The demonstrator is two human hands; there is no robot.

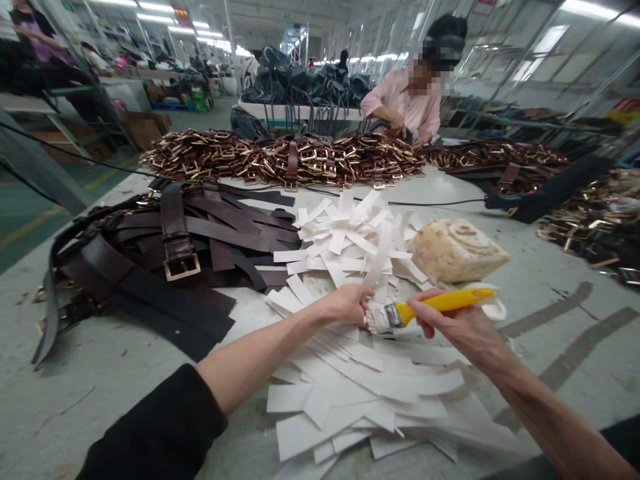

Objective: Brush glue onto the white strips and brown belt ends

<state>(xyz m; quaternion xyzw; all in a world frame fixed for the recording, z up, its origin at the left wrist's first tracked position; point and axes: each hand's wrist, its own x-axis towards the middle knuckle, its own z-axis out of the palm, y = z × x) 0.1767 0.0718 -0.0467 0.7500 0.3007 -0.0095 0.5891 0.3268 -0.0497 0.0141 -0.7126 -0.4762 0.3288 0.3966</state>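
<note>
My right hand [457,327] grips a yellow-handled brush [425,307], its white bristles pointing left over a spread of white strips [350,387] on the table. My left hand [347,303] is closed, pinching one of the white strips right beside the bristles. A second heap of white strips [350,240] lies just beyond both hands. A lumpy cream-coloured container smeared with glue [457,250] sits to the right of that heap, behind the brush handle.
Dark brown leather belts with gold buckles [170,253] are piled at the left. A long row of buckled belts [310,160] crosses the far table. A person in a pink shirt [407,103] works beyond it. A black cable [425,202] runs across the table.
</note>
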